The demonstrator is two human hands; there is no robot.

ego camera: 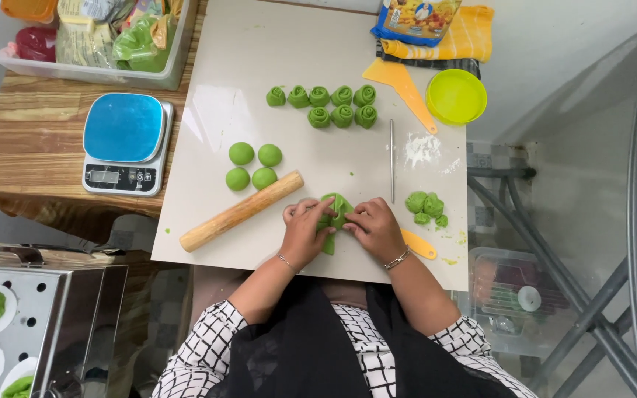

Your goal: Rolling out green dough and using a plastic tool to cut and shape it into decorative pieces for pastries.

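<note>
Left of the hands: a rolling pin (242, 211) lies aslant, four green balls (253, 166) just above it.
Right: a thin metal rod (391, 161), dough scraps (427, 207) and an orange scraper (419, 244).
Top centre: dough rosettes (328, 106).
Open room: bare board (223, 88), upper left and centre.

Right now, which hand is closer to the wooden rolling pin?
The left hand. It sits just right of the rolling pin, pressing the green dough piece. The right hand is on the dough's far side, farther away.
</note>
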